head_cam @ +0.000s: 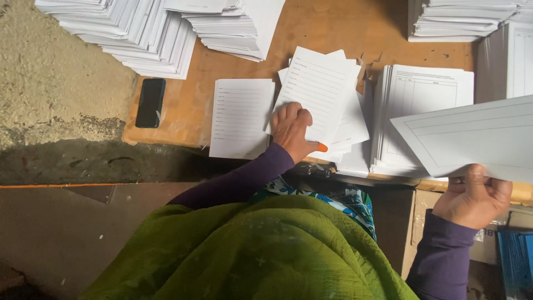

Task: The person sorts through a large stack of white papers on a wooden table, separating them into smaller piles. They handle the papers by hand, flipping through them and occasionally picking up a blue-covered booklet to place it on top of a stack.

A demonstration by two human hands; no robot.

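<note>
Left hand (pixel 291 130) fingers (pixel 284 114) pinch a lined sheet (pixel 317 89), long axis tilted up-right, above a form pile (pixel 350 125) on the worktop (pixel 333 28). Right hand (pixel 473 197) grips a ruled sheet (pixel 472 136) lying crosswise over the stack (pixel 422 111). Brown box (pixel 425 205) sits below.

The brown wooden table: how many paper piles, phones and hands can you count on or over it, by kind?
Stacks or piles of white printed paper sheets: 6
Black flat phones: 1
Hands holding sheets: 2, the left hand and the right hand
Total: 9, on the brown wooden table
</note>
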